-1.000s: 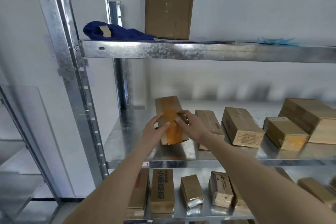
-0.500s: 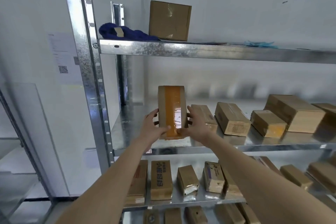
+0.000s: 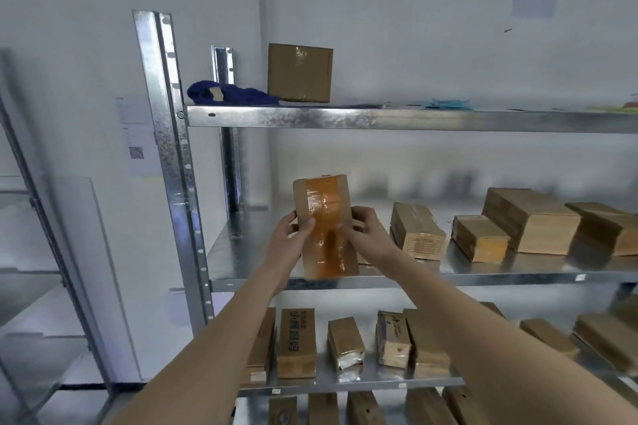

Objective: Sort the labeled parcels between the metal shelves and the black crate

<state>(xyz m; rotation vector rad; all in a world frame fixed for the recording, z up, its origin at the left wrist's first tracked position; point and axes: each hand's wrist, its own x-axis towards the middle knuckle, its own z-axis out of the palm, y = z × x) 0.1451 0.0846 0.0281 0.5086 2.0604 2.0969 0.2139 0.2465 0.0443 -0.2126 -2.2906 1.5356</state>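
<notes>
I grip the parcel (image 3: 324, 228) with both hands, left hand (image 3: 288, 240) on its left edge, right hand (image 3: 364, 235) on its right. It stands upright, taped face toward me, just above the middle shelf (image 3: 483, 278) front edge.

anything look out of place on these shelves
Yes: a blue cloth lies bunched at the left end of the top shelf, beside a lone cardboard box. Every other shelf holds only parcels. Nothing looks spilled or damaged.
</notes>
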